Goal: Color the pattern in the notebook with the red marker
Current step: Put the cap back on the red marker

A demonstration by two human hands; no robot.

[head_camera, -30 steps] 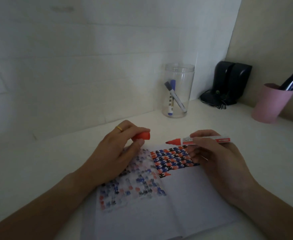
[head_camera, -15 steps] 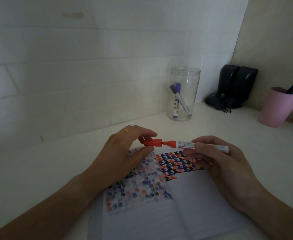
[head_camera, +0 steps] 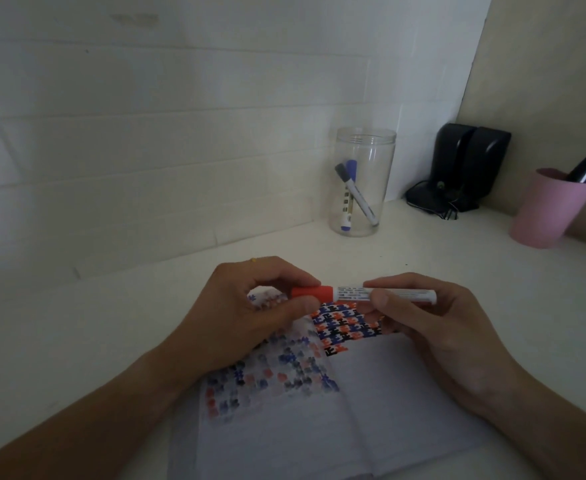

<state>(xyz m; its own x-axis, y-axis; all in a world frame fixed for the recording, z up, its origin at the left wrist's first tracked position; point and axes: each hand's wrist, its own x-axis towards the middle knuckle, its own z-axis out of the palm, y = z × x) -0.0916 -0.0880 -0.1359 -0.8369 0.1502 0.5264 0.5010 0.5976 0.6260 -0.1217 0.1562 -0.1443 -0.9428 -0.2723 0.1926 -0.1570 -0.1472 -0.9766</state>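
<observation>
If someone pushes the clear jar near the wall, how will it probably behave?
The clear jar looks like thin plastic and holds only two markers, so it is probably light and would slide easily on the smooth white desk. It stands tall on a fairly narrow base, so a push near its rim might tip it. The leaning markers would likely rattle and shift.

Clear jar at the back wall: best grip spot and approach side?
Take the clear jar by its straight side wall, mid-height, coming from the front. It stands upright with the wall behind it, and two markers lean inside, so reaching into the open mouth looks awkward.
</observation>
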